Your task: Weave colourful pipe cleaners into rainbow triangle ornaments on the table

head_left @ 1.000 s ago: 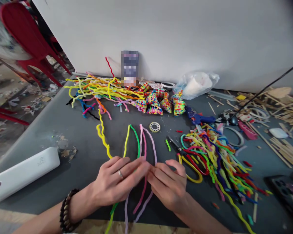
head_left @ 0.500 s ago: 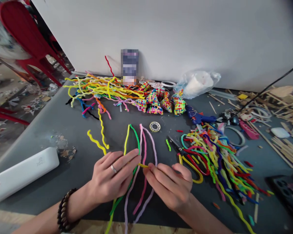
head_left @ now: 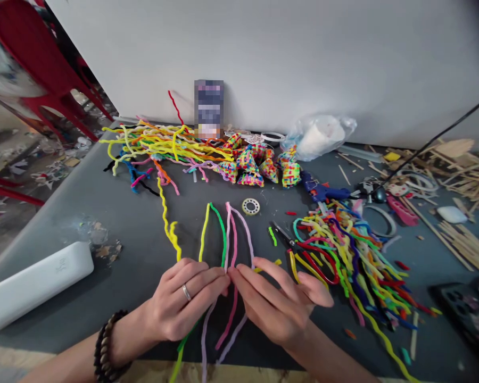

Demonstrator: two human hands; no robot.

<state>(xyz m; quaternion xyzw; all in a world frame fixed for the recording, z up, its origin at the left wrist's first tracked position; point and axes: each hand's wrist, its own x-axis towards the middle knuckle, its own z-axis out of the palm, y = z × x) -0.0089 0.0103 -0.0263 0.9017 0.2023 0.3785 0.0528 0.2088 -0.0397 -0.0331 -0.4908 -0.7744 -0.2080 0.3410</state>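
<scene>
both hands meet fingertip to fingertip low on the grey table (head_left: 115,213). the left hand (head_left: 181,306), with a ring on one finger and a bead bracelet (head_left: 106,346) at the wrist, pinches where the bent pipe cleaners (head_left: 227,234) cross. the right hand (head_left: 277,303) faces it, fingers partly spread, with a short yellow end (head_left: 277,262) sticking out past them; it seems to grip that same yellow cleaner, though the fingers hide the contact. the yellow-green loop and the pink-lilac loop lie arched just beyond the fingers, their tails running under both hands toward the table's near edge. a wavy yellow cleaner (head_left: 168,221) lies just left of them. a small round ring (head_left: 250,206) sits beyond the loops. red-handled scissors (head_left: 299,250) lie at the edge of a tangled heap of cut cleaners (head_left: 355,255) on the right. a white case (head_left: 32,284) at the left carries a faint mark i cannot read. the upright box (head_left: 208,109) against the wall is blurred, so no writing can be read there.
</scene>
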